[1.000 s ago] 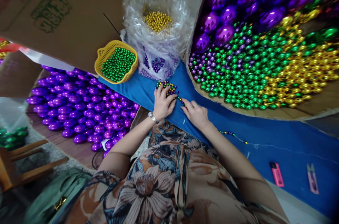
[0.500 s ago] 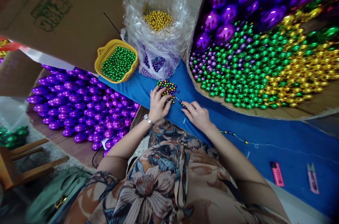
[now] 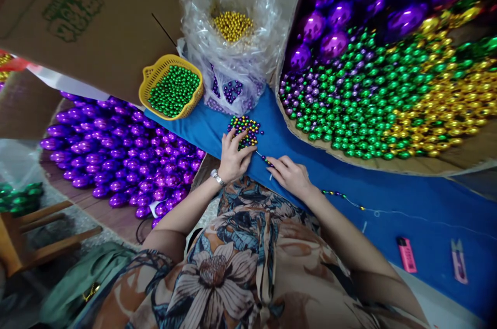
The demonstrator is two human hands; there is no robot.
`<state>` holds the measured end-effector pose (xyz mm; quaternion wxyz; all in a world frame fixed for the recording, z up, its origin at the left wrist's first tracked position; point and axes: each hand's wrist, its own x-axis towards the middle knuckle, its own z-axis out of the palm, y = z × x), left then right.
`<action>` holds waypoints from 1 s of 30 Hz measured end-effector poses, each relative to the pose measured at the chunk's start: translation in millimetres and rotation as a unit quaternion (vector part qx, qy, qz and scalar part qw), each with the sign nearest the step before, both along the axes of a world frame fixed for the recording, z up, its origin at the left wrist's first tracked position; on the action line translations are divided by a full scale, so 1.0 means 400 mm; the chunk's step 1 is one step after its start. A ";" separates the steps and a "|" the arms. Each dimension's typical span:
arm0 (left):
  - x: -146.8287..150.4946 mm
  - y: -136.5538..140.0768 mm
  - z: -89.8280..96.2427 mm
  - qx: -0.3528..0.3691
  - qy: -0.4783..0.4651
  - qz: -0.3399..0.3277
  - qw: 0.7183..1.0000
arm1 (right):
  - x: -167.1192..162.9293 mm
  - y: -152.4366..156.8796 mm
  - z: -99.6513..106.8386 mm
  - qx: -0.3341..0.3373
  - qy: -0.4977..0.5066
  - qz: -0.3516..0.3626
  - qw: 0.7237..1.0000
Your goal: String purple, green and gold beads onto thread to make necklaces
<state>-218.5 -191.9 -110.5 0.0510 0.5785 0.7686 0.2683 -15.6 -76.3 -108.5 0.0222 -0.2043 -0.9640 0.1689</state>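
Note:
My right hand (image 3: 289,176) is closed on a thin beading needle (image 3: 259,153) with small purple, green and gold beads on it. Its bare end points toward my left hand (image 3: 235,155), where thumb and forefinger pinch together at the tip. What they hold is too small to make out. A loose pile of mixed beads (image 3: 250,126) lies on the blue cloth (image 3: 279,127), partly under my left fingers. Beyond my right wrist runs a strung line of beads (image 3: 333,193), continuing as thin thread (image 3: 404,214) to the right.
A yellow basket (image 3: 144,91) of green beads and a plastic bag (image 3: 267,23) with gold and purple beads stand behind the pile. Large cartons of shiny beads (image 3: 349,106) flank the cloth. A pink lighter (image 3: 407,255) and thread snips (image 3: 459,261) lie at right.
My left hand's thumb and forefinger have come from the pile to the needle's tip and closed. My right hand has shifted slightly right and down with the needle.

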 end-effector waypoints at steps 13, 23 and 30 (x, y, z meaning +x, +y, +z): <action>0.015 -0.003 -0.001 -0.019 -0.009 -0.001 1.000 | -0.036 -0.018 -0.005 0.013 -0.039 -0.023 0.999; -0.008 -0.031 -0.006 -0.007 0.017 0.033 0.999 | -0.061 -0.014 -0.003 0.021 -0.055 -0.019 0.998; -0.017 -0.033 -0.003 0.017 0.022 0.046 0.999 | -0.080 -0.012 -0.005 0.025 -0.040 -0.014 0.999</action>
